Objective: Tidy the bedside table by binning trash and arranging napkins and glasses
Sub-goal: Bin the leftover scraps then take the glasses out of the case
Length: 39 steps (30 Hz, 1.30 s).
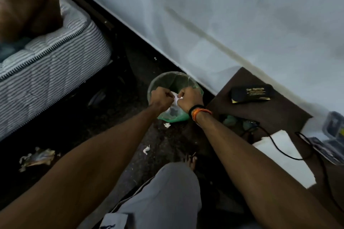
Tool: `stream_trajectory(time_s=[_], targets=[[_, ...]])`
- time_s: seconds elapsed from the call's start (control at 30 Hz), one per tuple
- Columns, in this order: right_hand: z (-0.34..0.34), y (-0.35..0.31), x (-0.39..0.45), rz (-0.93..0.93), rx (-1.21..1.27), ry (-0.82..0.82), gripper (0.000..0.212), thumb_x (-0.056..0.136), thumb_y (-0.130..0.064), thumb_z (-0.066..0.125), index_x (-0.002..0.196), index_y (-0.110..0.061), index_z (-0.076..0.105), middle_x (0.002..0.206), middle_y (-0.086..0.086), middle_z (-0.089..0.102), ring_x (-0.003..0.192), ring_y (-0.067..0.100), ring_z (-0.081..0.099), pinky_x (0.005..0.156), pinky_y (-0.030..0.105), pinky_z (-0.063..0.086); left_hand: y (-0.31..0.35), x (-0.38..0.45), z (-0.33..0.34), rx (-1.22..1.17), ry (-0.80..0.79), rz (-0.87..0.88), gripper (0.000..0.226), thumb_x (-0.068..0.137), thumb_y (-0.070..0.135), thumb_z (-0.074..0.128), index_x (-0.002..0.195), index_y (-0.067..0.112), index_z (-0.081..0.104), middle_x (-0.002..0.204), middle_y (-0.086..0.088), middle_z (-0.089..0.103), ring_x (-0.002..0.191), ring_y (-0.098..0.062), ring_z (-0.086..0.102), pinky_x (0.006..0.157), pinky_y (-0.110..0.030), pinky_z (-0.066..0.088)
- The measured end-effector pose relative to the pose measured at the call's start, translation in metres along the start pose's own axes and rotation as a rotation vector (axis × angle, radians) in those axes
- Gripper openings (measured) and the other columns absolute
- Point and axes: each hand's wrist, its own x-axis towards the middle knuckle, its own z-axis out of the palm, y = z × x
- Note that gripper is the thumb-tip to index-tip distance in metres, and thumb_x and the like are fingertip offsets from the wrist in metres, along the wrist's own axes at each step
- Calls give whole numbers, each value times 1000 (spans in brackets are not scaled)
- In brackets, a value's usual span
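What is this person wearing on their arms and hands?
Both forearms are bare, with no sleeves or gloves in view. The left hand and its wrist carry nothing. At the wrist of the right hand sit a black band and orange threads.

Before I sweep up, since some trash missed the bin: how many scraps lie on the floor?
3: one white scrap just beside the bin, another nearer the foot, and crumpled paper by the bed. More may hide in shadow.

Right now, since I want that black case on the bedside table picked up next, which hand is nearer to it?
Right. The right hand is over the bin, on the side toward the black case; the left hand is farther away across the bin.
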Motion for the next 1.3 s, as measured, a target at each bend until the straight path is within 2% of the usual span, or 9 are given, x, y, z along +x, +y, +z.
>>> stream_trajectory(time_s=[0.17, 0.27, 0.37, 0.43, 0.57, 0.7, 0.93, 1.2, 1.3], targets=[[29, -1, 32, 54, -23, -20, 28, 87, -5, 60, 111, -11, 74, 107, 21, 71, 105, 37, 64, 81, 36, 51, -22, 31, 12, -15, -1, -32, 17, 82, 9, 65, 92, 8, 79, 88, -12, 77, 90, -21, 72, 82, -34, 57], [45, 3, 45, 52, -72, 15, 18, 86, -16, 65, 102, -11, 67, 108, 19, 68, 102, 39, 64, 71, 38, 49, -33, 41, 15, -35, -47, -55, 30, 79, 14, 69, 108, 10, 75, 95, -10, 77, 95, -21, 71, 84, -31, 57], [55, 5, 47, 57, -119, 6, 37, 83, -18, 67, 118, -10, 61, 123, 19, 62, 110, 40, 60, 83, 42, 52, -41, 39, 10, 7, -92, -3, 48, 79, 14, 69, 127, 10, 66, 111, -9, 73, 105, -20, 66, 88, -29, 52], [58, 4, 41, 29, -145, 32, 38, 84, -18, 67, 120, -9, 61, 125, 18, 59, 110, 40, 59, 85, 43, 50, -46, 30, 3, 6, -78, 7, 39, 81, 12, 66, 120, 9, 67, 102, -5, 73, 94, -16, 64, 78, -24, 48], [70, -3, 18, -144, -224, 62, 14, 89, -13, 58, 98, -10, 68, 97, 18, 66, 92, 40, 62, 72, 43, 50, -73, 6, -9, -24, -34, -87, 19, 74, 23, 63, 90, 14, 67, 88, -5, 71, 84, -18, 61, 72, -26, 44], [95, 2, -5, -300, -259, -133, 21, 91, -13, 54, 71, -12, 60, 61, 5, 55, 69, 36, 57, 60, 37, 44, -115, -22, -17, 78, -137, -130, 15, 84, 17, 61, 86, 5, 69, 81, -11, 67, 82, -17, 61, 71, -32, 45], [154, 44, -10, -191, -352, -462, 16, 85, -14, 62, 96, -16, 75, 104, 9, 74, 101, 32, 66, 86, 36, 53, -193, -47, 8, 258, -417, -131, 19, 88, 10, 59, 102, 4, 70, 110, -19, 71, 106, -34, 65, 86, -34, 48], [218, 104, 16, 6, -279, -472, 4, 81, -12, 60, 77, -13, 60, 103, 22, 66, 101, 39, 63, 80, 36, 47, -252, -24, 73, 435, -562, -105, 42, 96, 12, 55, 138, 9, 52, 144, -20, 42, 130, -39, 47, 96, -29, 42], [242, 119, 31, 43, -181, -452, 27, 81, -9, 61, 107, -5, 69, 122, 23, 61, 118, 39, 56, 101, 37, 43, -276, -8, 97, 505, -574, -41, 50, 98, 18, 54, 146, 15, 43, 150, -21, 33, 130, -42, 46, 95, -35, 44]])
